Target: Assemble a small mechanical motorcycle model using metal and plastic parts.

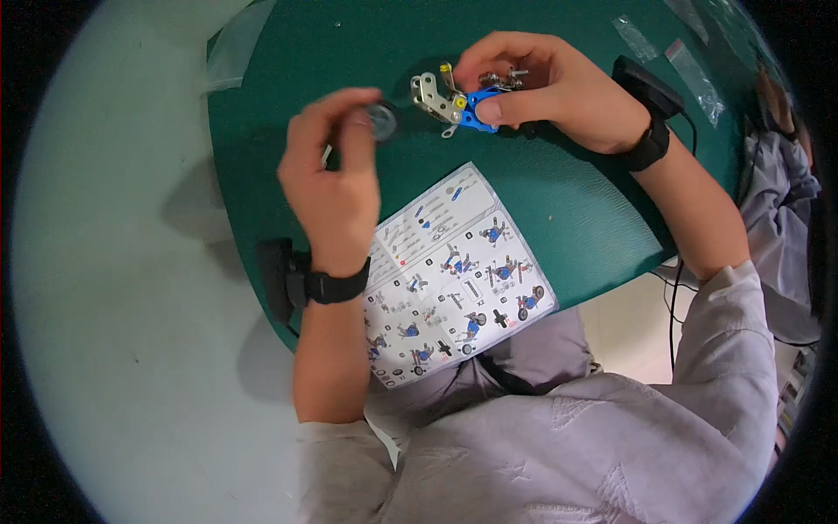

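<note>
Between the thumb and fingers of my left hand (pixel 336 166) is a small dark wheel (pixel 381 121) with a grey hub, slightly blurred. My right hand (pixel 559 92) grips a partly built toy vehicle model (pixel 478 110). Its blue body carries silver perforated metal strips on the left side, two yellow pieces, and several screws or nuts near my fingers. A small gap separates the wheel from the model's metal bracket. Below both hands lies a printed instruction sheet (pixel 489 271) with drawings of assembly steps, its lower edge hanging over my lap.
The green table (pixel 602 227) has a curved edge. Clear plastic bags (pixel 694 83) lie at the far right, and a clear sheet (pixel 237 48) at the far left. Black devices are strapped at both wrists, with a cable (pixel 694 144) trailing from the right one.
</note>
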{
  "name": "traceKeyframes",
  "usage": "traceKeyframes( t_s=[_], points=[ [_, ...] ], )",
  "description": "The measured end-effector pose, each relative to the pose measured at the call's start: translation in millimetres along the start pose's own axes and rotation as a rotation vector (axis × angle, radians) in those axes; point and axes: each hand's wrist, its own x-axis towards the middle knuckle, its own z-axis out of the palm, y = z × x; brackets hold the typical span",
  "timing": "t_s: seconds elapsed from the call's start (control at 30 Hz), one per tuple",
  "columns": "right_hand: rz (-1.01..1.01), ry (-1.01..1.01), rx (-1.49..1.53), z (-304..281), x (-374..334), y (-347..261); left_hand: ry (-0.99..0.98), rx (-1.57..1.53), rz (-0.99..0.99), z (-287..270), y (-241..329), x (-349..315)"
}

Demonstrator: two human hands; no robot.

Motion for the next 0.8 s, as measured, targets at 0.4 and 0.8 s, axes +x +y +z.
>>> traceKeyframes(
  t_s=[0.4, 0.8],
  points=[
    [0.146, -0.130, 0.316, -5.7, -1.4, 1.0, -0.351, -0.111, 0.157, 10.4, 18.5, -3.7],
    [0.123, -0.069, -0.057, 8.1, -6.5, -11.3, -0.437, 0.296, 0.545, 6.4, 17.9, 2.6]
  ],
)
